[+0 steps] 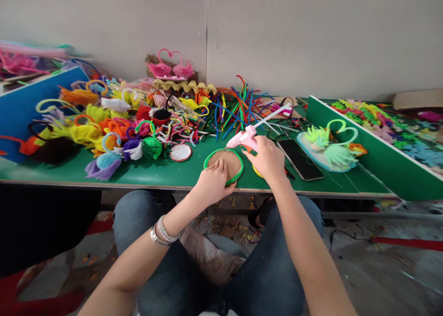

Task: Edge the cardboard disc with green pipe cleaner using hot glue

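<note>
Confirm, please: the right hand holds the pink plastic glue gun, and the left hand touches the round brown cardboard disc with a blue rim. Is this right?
The colour is wrong: in the head view, the cardboard disc has a green rim, not blue. The rest is correct.

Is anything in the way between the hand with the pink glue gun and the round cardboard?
Nothing visible stands between the glue gun in the right hand and the cardboard disc: the nozzle is by the far green rim. The left hand does cover part of the disc's near side.
</note>
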`<state>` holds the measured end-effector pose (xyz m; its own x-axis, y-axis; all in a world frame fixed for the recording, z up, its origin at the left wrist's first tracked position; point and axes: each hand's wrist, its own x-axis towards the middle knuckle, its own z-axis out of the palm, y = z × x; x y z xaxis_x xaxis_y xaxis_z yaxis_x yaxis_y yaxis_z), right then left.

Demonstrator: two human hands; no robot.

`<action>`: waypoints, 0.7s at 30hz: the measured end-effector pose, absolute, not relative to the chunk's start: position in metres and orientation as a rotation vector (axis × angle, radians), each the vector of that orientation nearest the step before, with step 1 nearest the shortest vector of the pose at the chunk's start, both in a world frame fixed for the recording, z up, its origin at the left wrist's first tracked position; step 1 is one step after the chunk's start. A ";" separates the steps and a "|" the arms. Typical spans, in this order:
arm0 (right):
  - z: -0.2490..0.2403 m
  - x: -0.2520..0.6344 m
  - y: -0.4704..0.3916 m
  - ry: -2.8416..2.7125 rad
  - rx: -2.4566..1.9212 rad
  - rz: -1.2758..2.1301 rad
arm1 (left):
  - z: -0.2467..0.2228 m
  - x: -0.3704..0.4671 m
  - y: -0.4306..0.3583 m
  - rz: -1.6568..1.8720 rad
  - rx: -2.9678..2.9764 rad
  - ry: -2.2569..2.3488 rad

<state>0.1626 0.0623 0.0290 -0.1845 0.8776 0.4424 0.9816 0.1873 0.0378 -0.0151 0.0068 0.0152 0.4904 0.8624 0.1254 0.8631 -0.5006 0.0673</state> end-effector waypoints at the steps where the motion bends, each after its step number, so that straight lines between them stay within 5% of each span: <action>1: 0.029 0.163 0.063 -2.141 -1.763 -0.441 | 0.014 -0.013 0.006 -0.239 -2.689 -1.587; 21: 0.024 0.161 0.064 -2.129 -1.668 -0.261 | 0.000 -0.001 0.007 -0.339 -2.617 -1.648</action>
